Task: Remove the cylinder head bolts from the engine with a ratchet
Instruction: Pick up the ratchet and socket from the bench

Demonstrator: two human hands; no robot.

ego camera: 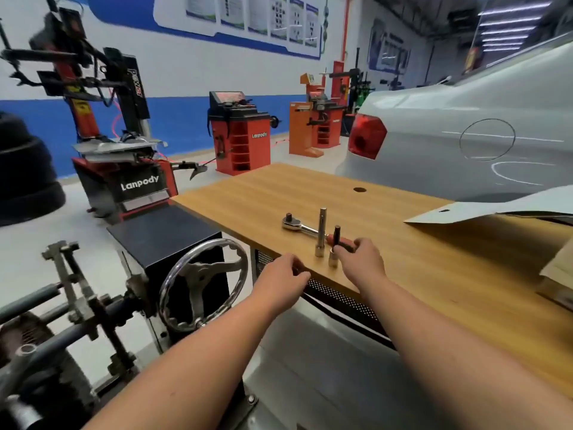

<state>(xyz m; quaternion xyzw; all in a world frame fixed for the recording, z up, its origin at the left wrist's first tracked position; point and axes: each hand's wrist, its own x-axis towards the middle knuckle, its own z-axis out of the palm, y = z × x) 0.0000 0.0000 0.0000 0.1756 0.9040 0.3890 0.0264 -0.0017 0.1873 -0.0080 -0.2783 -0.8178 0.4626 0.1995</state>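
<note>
A chrome ratchet (299,226) with a red and black handle lies on the wooden table (387,218), its drive square pointing up. A tall chrome extension bar (321,232) stands upright in front of it. Beside that stands a short socket with a dark bit (335,246). My right hand (361,263) reaches over the table edge, and its fingers touch the ratchet handle and the short socket. My left hand (283,276) hovers at the table's front edge with fingers curled and nothing in them. The engine stand's steel handwheel (203,283) is at lower left.
The engine stand frame (77,302) fills the lower left. A grey car (465,144) stands behind the table at right. A loose grey panel (496,209) and cardboard (558,274) lie on the table's right side. Red tyre machines (238,135) stand on the floor beyond.
</note>
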